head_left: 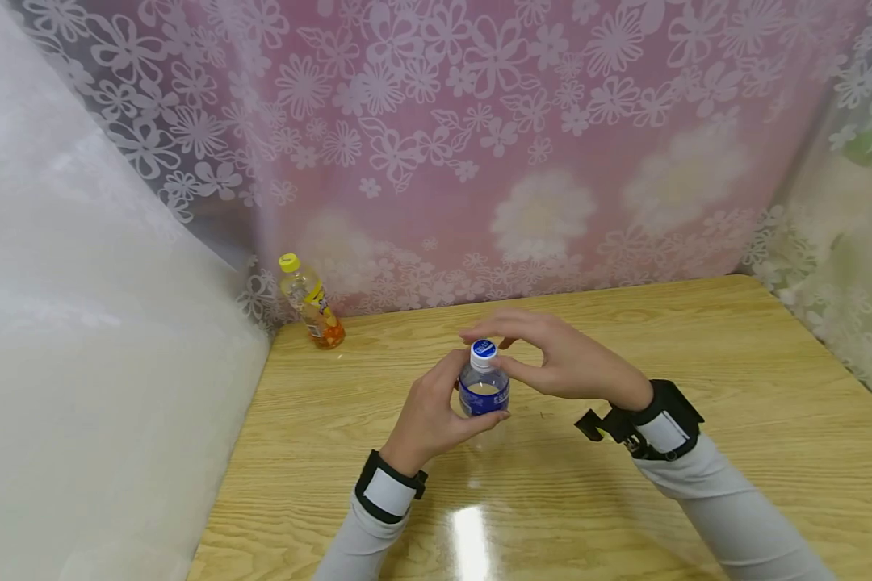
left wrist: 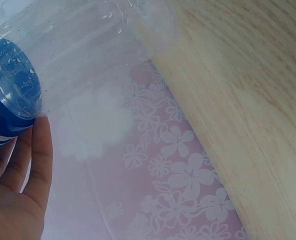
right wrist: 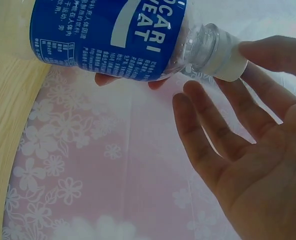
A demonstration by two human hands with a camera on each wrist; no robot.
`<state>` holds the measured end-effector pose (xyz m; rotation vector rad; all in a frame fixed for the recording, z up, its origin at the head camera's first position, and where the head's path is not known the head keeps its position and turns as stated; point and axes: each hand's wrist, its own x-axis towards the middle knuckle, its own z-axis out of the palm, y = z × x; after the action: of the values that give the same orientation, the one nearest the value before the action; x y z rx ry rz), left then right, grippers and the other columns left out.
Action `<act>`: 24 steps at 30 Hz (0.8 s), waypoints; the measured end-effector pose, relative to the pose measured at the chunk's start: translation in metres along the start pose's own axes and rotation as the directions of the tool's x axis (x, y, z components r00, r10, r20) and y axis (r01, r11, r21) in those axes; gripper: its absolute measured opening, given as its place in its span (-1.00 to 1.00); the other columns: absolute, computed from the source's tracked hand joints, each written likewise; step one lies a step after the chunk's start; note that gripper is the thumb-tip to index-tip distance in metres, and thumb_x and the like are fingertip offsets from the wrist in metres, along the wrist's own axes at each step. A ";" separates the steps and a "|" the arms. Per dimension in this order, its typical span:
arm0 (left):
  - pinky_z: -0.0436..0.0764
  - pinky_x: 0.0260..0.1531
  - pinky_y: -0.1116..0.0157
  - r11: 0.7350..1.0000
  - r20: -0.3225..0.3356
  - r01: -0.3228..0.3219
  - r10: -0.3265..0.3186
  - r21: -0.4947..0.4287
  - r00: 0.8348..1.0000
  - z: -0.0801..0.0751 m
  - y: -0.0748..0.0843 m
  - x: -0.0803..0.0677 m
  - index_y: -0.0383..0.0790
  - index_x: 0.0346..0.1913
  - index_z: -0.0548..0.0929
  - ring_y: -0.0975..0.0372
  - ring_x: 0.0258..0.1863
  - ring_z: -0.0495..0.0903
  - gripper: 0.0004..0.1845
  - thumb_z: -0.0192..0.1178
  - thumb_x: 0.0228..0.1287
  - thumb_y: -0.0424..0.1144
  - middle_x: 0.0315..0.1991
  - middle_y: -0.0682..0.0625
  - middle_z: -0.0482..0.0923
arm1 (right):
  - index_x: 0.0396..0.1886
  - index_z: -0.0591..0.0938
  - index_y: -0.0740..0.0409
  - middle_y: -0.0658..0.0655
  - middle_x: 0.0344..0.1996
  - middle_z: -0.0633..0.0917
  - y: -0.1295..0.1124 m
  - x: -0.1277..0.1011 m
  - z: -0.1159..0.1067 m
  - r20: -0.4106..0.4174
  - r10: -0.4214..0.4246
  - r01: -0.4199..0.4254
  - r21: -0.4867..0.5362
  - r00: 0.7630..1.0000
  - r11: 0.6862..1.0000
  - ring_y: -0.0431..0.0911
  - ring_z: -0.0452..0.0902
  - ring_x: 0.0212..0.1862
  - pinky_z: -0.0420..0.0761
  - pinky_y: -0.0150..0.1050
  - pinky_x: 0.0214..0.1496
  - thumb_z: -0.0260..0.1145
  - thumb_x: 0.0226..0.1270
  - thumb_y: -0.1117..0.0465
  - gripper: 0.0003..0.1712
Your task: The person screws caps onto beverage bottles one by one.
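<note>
A clear plastic bottle [head_left: 483, 397] with a blue label stands upright on the table in the head view. My left hand [head_left: 430, 407] grips it round the label, thumb in front; its fingers [left wrist: 40, 155] lie along the label's edge in the left wrist view. The white cap [head_left: 483, 355], with a blue top, sits on the bottle's neck. My right hand [head_left: 552, 355] pinches that cap between thumb and fingers, while the other fingers [right wrist: 190, 135] spread loosely beside the neck. Water droplets show inside the bottle's lower part [left wrist: 83, 50].
A second bottle [head_left: 312, 303], with a yellow cap and some orange liquid, stands at the table's far left corner. The wooden table [head_left: 698, 347] meets a pink floral curtain [head_left: 436, 202] at the back. White sheeting [head_left: 102, 363] hangs on the left.
</note>
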<state>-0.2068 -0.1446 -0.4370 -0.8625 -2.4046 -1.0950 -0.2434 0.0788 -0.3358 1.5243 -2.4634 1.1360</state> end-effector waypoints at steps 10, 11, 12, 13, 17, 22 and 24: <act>0.66 -0.23 0.45 1.000 0.011 -0.015 0.015 0.027 1.000 0.001 0.002 -0.001 0.05 0.39 0.38 0.38 -0.10 0.63 -0.17 0.51 0.09 0.15 0.06 0.13 0.56 | 0.08 0.72 -0.02 -0.11 -0.24 0.53 -0.002 0.003 0.009 -0.077 -0.024 0.016 -0.111 0.997 0.994 -0.24 0.40 -0.23 0.47 -0.28 -0.23 0.41 0.40 0.14 -0.71; 0.66 -0.24 0.44 0.999 0.006 -0.018 0.018 0.028 1.000 0.000 0.002 -0.001 0.04 0.38 0.39 0.37 -0.11 0.63 -0.18 0.52 0.09 0.14 0.05 0.13 0.56 | 0.06 0.73 -0.02 -0.11 -0.25 0.53 -0.002 0.004 0.010 -0.083 -0.028 0.018 -0.121 0.996 0.992 -0.25 0.40 -0.24 0.46 -0.28 -0.24 0.42 0.39 0.13 -0.72; 0.66 -0.24 0.44 0.999 0.002 -0.021 0.021 0.028 1.000 0.000 0.002 -0.001 0.04 0.37 0.40 0.37 -0.12 0.63 -0.18 0.52 0.08 0.14 0.04 0.13 0.56 | 0.06 0.72 -0.02 -0.12 -0.24 0.54 -0.002 0.003 0.010 -0.084 -0.030 0.019 -0.126 0.996 0.992 -0.25 0.41 -0.23 0.47 -0.28 -0.23 0.42 0.38 0.13 -0.72; 0.66 -0.24 0.44 0.999 0.000 -0.020 0.020 0.025 1.000 0.000 0.003 -0.001 0.05 0.36 0.40 0.37 -0.12 0.62 -0.19 0.53 0.08 0.14 0.04 0.13 0.56 | 0.08 0.72 -0.02 -0.12 -0.20 0.56 -0.002 0.003 0.010 -0.082 -0.035 0.025 -0.121 0.996 0.992 -0.25 0.44 -0.20 0.51 -0.27 -0.20 0.42 0.38 0.14 -0.70; 0.67 -0.16 0.44 1.000 0.005 -0.013 0.013 -0.010 1.000 0.000 0.002 0.000 0.12 0.46 0.32 0.37 -0.01 0.63 -0.10 0.53 0.08 0.13 0.15 0.14 0.55 | 0.21 0.68 -0.04 -0.12 0.03 0.63 0.000 0.002 0.005 -0.031 -0.043 0.041 -0.046 0.999 0.998 -0.21 0.55 0.09 0.63 -0.15 0.09 0.40 0.40 0.21 -0.61; 0.66 -0.14 0.45 1.000 0.007 -0.018 0.018 -0.018 1.000 0.000 0.002 0.001 0.15 0.46 0.32 0.38 0.02 0.62 -0.11 0.52 0.09 0.13 0.15 0.15 0.55 | 0.16 0.68 -0.05 -0.11 0.01 0.68 0.002 0.003 0.005 -0.029 -0.041 0.040 -0.031 0.999 0.999 -0.19 0.59 0.07 0.64 -0.11 0.08 0.39 0.40 0.23 -0.65; 0.66 -0.16 0.45 1.000 -0.005 -0.028 0.028 -0.002 1.000 0.000 0.002 0.001 0.12 0.43 0.36 0.37 -0.01 0.63 -0.14 0.53 0.08 0.13 0.11 0.13 0.56 | 0.06 0.69 -0.04 -0.11 -0.08 0.69 0.001 0.003 0.007 -0.077 -0.022 0.017 -0.066 0.997 0.998 -0.23 0.60 -0.04 0.65 -0.16 -0.02 0.45 0.35 0.18 -0.70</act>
<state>-0.2062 -0.1427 -0.4351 -0.8909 -2.3808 -1.0877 -0.2431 0.0723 -0.3403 1.4555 -2.4051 1.0783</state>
